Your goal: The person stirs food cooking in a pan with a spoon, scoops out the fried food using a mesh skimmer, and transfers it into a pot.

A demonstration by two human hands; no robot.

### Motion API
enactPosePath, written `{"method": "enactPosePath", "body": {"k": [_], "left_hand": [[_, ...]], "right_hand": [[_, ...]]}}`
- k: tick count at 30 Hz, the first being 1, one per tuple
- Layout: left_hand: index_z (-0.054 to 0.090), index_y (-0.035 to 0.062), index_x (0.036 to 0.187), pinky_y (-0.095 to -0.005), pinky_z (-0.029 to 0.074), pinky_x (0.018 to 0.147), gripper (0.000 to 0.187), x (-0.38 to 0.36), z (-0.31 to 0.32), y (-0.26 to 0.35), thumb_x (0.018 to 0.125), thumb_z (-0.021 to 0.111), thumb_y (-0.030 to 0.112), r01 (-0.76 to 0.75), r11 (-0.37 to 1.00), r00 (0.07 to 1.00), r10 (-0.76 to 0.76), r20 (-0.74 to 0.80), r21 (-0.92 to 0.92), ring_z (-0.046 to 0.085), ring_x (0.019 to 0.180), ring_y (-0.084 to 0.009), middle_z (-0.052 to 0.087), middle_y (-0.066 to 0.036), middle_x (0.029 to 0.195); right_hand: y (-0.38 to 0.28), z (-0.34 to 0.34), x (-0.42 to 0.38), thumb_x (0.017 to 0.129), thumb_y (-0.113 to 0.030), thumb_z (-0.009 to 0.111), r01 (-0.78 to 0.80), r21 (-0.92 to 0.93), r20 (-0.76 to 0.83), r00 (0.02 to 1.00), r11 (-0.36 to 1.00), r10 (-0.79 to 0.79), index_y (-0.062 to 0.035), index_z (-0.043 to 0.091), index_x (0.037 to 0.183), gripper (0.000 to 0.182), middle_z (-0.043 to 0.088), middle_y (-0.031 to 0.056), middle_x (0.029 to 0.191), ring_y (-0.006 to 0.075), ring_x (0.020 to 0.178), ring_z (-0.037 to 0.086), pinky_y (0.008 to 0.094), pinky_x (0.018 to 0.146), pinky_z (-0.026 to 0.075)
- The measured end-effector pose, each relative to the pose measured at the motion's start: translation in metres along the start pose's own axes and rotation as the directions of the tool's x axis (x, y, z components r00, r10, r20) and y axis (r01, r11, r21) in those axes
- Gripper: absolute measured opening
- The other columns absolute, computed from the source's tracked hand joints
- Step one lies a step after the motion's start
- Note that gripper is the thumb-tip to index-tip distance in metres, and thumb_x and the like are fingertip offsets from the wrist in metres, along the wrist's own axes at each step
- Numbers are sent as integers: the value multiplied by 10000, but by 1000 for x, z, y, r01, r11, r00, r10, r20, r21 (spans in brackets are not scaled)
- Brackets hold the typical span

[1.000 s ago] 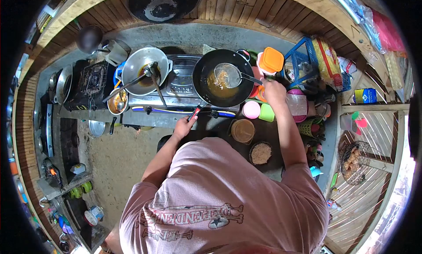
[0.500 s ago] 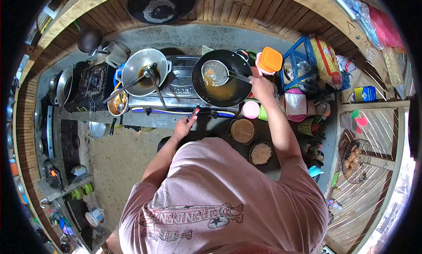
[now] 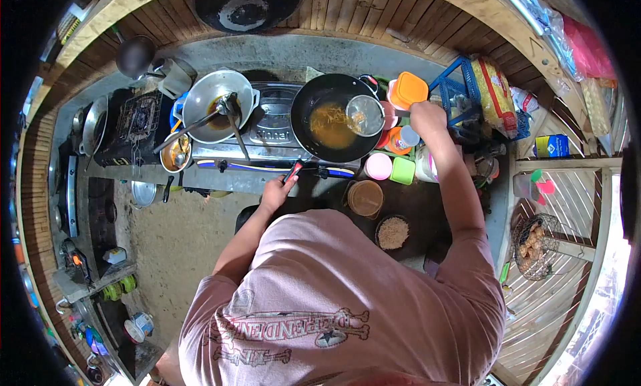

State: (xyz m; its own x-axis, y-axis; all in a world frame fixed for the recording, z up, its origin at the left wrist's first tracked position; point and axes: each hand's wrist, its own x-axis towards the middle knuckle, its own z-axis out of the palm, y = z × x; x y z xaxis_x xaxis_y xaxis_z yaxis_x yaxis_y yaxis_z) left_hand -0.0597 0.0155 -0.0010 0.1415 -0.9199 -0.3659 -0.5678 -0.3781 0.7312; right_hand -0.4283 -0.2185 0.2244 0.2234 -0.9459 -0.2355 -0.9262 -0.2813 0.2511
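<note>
My left hand (image 3: 275, 192) is closed around the red-and-black handle of a dark wok (image 3: 304, 136) on the gas stove. Brown liquid with small pale bits (image 3: 332, 127) lies in the wok's bottom. My right hand (image 3: 427, 119), out to the right, is closed on the handle of a mesh strainer (image 3: 365, 116). The strainer's round basket is over the wok's right side, with some pale bits in it. Whether it touches the wok cannot be made out.
On the stove's left stands a silver pot (image 3: 200, 109) with long utensils across it. A small orange-rimmed pan (image 3: 175, 154) is beside it. Right of the wok are an orange-lidded container (image 3: 410, 88), a pink-lidded jar (image 3: 378, 166) and a blue basket (image 3: 454, 86). A bowl of grains (image 3: 393, 232) sits nearer me.
My right hand has moved right, drawing the strainer from the wok's middle to its right side. The left hand stays on the wok handle.
</note>
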Motion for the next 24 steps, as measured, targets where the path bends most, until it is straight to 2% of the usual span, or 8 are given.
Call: {"method": "enactPosePath", "body": {"k": [6, 9, 13, 15, 19, 20, 22, 24], "left_hand": [[655, -14, 825, -459, 492, 646, 586, -3, 6, 7, 913, 616, 564, 38, 999, 998, -39, -39, -38, 649, 652, -380, 631, -209, 649], [649, -16, 815, -463, 492, 638, 581, -6, 5, 10, 916, 617, 555, 42, 999, 998, -44, -54, -30, 644, 642, -388, 627, -212, 641], [648, -16, 816, -466, 492, 630, 567, -12, -1, 18, 929, 608, 538, 19, 1000, 997, -19, -74, -3, 641, 628, -386, 625, -208, 633], [650, -15, 822, -465, 492, 628, 565, -11, 1, 14, 933, 603, 536, 14, 1000, 998, -14, -68, 8, 642, 627, -384, 626, -205, 632], [656, -12, 842, -464, 492, 624, 556, -10, 0, 12, 937, 599, 532, -3, 1000, 997, 5, -77, 20, 642, 624, -380, 628, -193, 625], [656, -12, 842, -464, 492, 624, 556, -9, 0, 11, 937, 599, 532, -4, 1000, 997, 6, -75, 20, 642, 624, -380, 628, -193, 625], [658, -20, 867, -425, 464, 584, 546, -9, 1, 8, 932, 626, 520, 37, 999, 997, -39, -67, -22, 582, 557, -291, 594, -174, 604], [657, -22, 873, -430, 470, 594, 554, -9, 0, 12, 930, 625, 528, 76, 996, 996, -78, -32, -46, 601, 570, -293, 603, -179, 611]], "right_hand": [[5, 82, 2, 858, -222, 601, -156, 270, 100, 986, 950, 134, -103, 753, 944, 212, 718, 190, 966, 363, 925, 701, 493, 828, 549], [-18, 72, -24, 879, -262, 619, -41, 480, 122, 992, 876, -21, -116, 748, 991, 225, 703, 197, 977, 375, 972, 681, 485, 855, 529], [-41, 139, -11, 870, -246, 646, -74, 604, 111, 994, 794, 8, -99, 747, 1041, 247, 707, 192, 1025, 360, 965, 685, 458, 860, 523], [-56, 146, -13, 932, -177, 625, -194, 780, 202, 978, 595, 54, -25, 703, 1156, 282, 734, 193, 1006, 270, 941, 707, 367, 857, 514], [-51, 141, -13, 952, -147, 614, -163, 881, 138, 987, 444, 88, 27, 691, 1145, 270, 745, 158, 1005, 211, 923, 693, 353, 858, 507], [-42, 139, -12, 936, -142, 627, -135, 885, 100, 990, 446, 101, 6, 698, 1138, 260, 745, 156, 1004, 220, 922, 706, 352, 847, 513], [-22, 114, -17, 934, -183, 612, -13, 710, -71, 994, 704, 89, -84, 717, 1136, 248, 727, 188, 973, 293, 918, 715, 397, 830, 528], [-11, 74, -23, 942, -234, 578, -36, 564, -98, 989, 825, 110, -182, 730, 1120, 240, 694, 214, 935, 370, 902, 686, 467, 792, 532]]}}
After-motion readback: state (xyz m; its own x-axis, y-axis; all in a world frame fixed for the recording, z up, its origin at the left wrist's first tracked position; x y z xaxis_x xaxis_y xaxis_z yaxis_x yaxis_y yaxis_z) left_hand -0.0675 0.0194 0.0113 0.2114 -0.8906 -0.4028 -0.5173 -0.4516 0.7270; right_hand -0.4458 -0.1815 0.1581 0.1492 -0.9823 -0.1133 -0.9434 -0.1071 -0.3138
